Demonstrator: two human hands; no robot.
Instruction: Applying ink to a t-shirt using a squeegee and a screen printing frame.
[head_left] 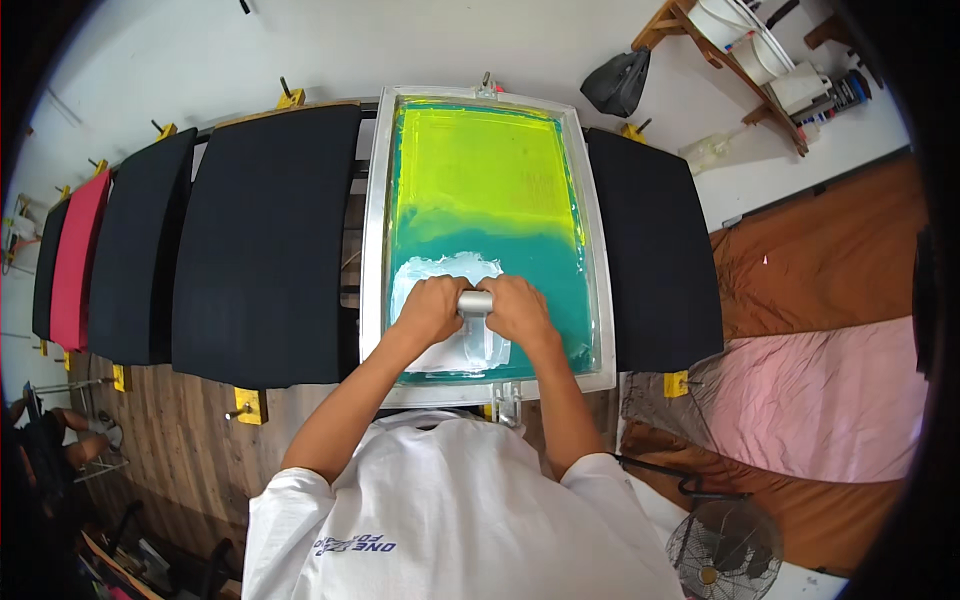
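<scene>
A screen printing frame (375,240) with a metal rim lies in front of me, clamped at its far and near sides. Its mesh is teal (555,290) toward me and coated yellow-green (480,165) at the far part. White ink (425,275) is spread over the near left of the mesh. Both my hands are closed around a squeegee with a silver handle (475,301), my left hand (432,308) on its left and my right hand (515,308) on its right. The squeegee's blade is hidden under my hands.
Black-covered boards (265,240) stand in a row to the left, with one red board (78,265) among them; another black board (655,250) is on the right. A fan (725,550) stands at lower right. Brown and pink cloth (820,400) lies beyond it.
</scene>
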